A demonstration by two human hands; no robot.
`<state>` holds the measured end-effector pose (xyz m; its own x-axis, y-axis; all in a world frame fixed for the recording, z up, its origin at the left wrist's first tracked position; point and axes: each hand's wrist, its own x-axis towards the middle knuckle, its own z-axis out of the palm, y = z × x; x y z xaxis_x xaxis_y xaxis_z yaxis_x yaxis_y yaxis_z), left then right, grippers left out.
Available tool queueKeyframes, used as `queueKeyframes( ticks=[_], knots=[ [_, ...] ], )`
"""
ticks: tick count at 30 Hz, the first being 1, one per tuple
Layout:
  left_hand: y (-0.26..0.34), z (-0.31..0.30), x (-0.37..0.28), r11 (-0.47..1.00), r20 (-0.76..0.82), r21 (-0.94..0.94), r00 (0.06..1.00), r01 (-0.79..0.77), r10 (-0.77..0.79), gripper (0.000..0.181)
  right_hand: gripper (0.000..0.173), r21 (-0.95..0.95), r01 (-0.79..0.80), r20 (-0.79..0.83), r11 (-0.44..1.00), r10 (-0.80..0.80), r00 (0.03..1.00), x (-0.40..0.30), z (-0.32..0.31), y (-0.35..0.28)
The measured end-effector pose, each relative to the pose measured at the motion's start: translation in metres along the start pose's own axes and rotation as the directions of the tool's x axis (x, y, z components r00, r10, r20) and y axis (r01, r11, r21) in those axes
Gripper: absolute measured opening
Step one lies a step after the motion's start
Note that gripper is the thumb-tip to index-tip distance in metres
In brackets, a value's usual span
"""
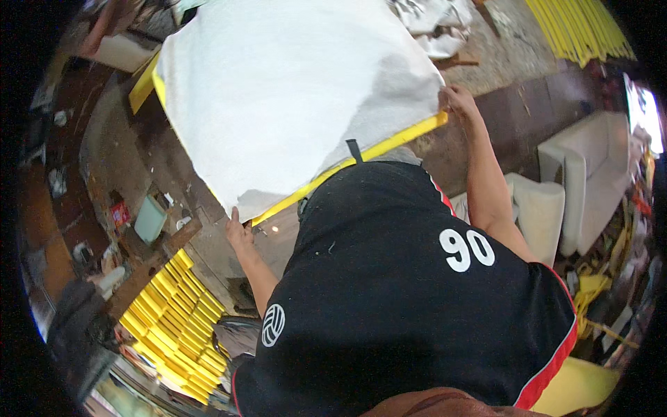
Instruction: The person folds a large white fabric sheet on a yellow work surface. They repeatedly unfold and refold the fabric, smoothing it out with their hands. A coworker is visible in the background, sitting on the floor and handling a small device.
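Note:
A large white sheet, seemingly fabric or padding (pixel 281 88), spreads in front of me over a piece with a yellow edge strip (pixel 312 185). My left hand (pixel 241 232) holds the sheet's near left corner, thumb on top. At the near right corner, my right hand (pixel 458 101) grips the sheet's edge between thumb and fingers, just above the end of the yellow strip. A short dark strap (pixel 354 150) lies across the near edge between my hands. What lies beneath the sheet is mostly hidden.
Many yellow strips (pixel 177 323) are stacked at lower left, beside a dark-clothed person (pixel 78 333). More yellow strips (pixel 578 28) lie at upper right. Pale upholstered pieces (pixel 583 182) stand right. A crumpled white material (pixel 443 31) sits behind the sheet; a pale green container (pixel 151 219) is left.

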<state>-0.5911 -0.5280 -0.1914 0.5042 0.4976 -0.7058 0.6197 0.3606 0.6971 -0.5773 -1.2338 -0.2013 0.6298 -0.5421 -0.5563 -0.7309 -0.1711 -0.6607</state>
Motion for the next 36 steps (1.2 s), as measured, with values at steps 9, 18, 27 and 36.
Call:
queueKeyframes(
  ticks=[9,18,27,36],
  knots=[
    [0.007,-0.042,0.011,0.993,-0.090,0.100,0.993,-0.067,0.077,0.033,0.020,-0.002,-0.039,0.165,0.999,0.038,0.985,-0.036,-0.010,-0.002],
    [-0.018,-0.064,0.015,0.976,-0.095,0.218,0.995,0.029,-0.008,0.026,0.024,0.172,-0.099,0.135,0.980,0.076,0.988,-0.045,-0.012,0.015],
    [-0.020,-0.050,0.010,0.827,-0.148,0.548,0.958,-0.128,0.246,0.021,0.023,-0.090,0.021,0.154,0.996,-0.007,0.988,-0.029,-0.017,0.030],
    [-0.028,-0.061,0.016,0.860,-0.148,0.440,0.924,-0.257,0.352,0.025,0.036,-0.329,0.131,-0.066,0.935,-0.161,0.985,-0.037,-0.014,0.025]
  ],
)
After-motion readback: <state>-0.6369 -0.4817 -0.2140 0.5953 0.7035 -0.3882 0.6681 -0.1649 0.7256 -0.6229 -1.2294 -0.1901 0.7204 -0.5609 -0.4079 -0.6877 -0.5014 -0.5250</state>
